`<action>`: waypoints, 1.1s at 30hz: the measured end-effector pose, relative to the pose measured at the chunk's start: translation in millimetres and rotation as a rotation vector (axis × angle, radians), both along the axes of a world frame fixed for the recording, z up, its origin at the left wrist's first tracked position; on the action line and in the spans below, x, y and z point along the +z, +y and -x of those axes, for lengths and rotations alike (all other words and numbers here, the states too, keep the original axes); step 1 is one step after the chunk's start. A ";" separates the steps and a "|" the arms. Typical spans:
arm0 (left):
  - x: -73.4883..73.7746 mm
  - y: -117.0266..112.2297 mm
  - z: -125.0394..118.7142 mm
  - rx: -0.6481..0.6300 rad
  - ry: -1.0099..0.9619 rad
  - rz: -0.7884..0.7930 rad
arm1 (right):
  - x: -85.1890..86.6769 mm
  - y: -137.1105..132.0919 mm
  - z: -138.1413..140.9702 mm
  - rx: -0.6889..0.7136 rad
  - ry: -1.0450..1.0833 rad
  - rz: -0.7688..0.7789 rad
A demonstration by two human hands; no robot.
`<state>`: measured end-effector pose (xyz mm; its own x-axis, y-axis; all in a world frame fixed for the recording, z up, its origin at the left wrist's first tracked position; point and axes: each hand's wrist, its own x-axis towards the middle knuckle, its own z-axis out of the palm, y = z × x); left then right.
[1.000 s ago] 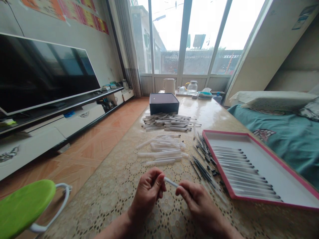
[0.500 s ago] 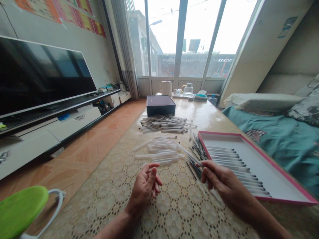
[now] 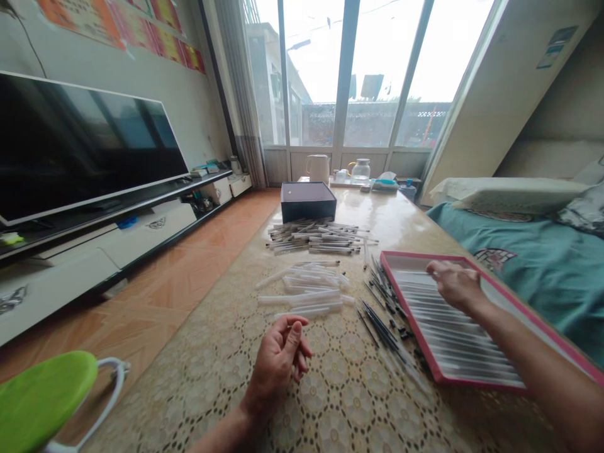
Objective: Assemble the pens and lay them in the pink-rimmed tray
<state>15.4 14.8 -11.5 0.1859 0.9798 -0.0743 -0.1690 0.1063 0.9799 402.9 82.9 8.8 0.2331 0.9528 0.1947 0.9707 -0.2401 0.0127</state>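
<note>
My right hand [image 3: 455, 284] reaches over the far part of a shallow pink-rimmed box lid [image 3: 419, 352]. Its fingers are pinched on a pen, mostly hidden beneath the hand. Under my forearm, a row of clear-barrelled pens [image 3: 465, 340] lies side by side in the lid. Above the tablecloth my left hand [image 3: 278, 352] is loosely closed, thumb against the curled fingers, with nothing visible in it. Just beyond it lie clear empty pen barrels [image 3: 302, 299]. Dark thin refills [image 3: 382, 324] and small black caps [image 3: 401, 332] are scattered along the lid's left side.
Farther back a heap of pens [image 3: 316, 238] lies before a dark box [image 3: 309, 202]. A kettle [image 3: 318, 168], a glass jug [image 3: 361, 170] and a tissue pack [image 3: 384, 182] stand at the table's far end. A green stool [image 3: 47, 399] is at lower left.
My right hand has moved from the refills, away and to the right, over the lid, carrying the pen. My left hand has stayed almost where it was. The view has shifted slightly.
</note>
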 end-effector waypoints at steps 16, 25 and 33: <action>-1.8 -3.1 -1.9 -0.010 0.095 -0.034 | 10.1 -16.8 64.6 0.205 0.110 -0.114; 0.7 10.6 19.8 0.171 0.799 -0.564 | 3.4 -77.1 154.0 0.277 0.082 0.079; 5.9 13.8 20.7 0.142 1.135 -0.630 | 2.7 -91.8 165.0 0.222 0.034 0.098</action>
